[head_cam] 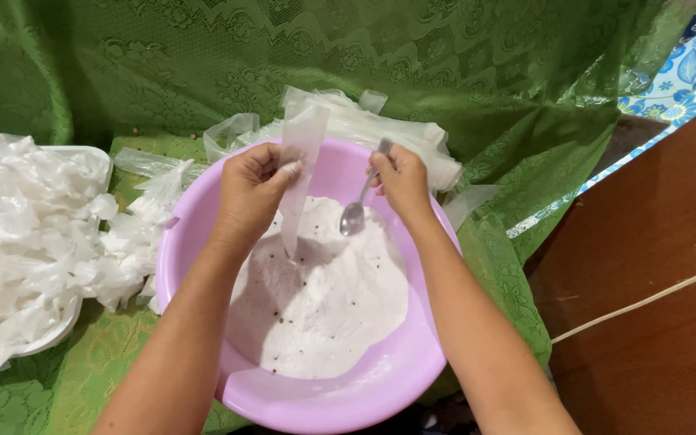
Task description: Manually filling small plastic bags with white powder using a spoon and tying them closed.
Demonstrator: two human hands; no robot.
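Single view only, worn on the head, looking steeply down and slightly forward onto a round lilac plastic basin point(203, 266) at close range. Basin centred low in frame, its near rim cut by the bottom edge. Both forearms entering from the bottom edge, toward the basin. Left of the basin, a white tray point(90, 157) partly cropped. Behind it, green lace cloth point(445, 64) filling the top. Right of it, brown wooden floor point(654, 266).
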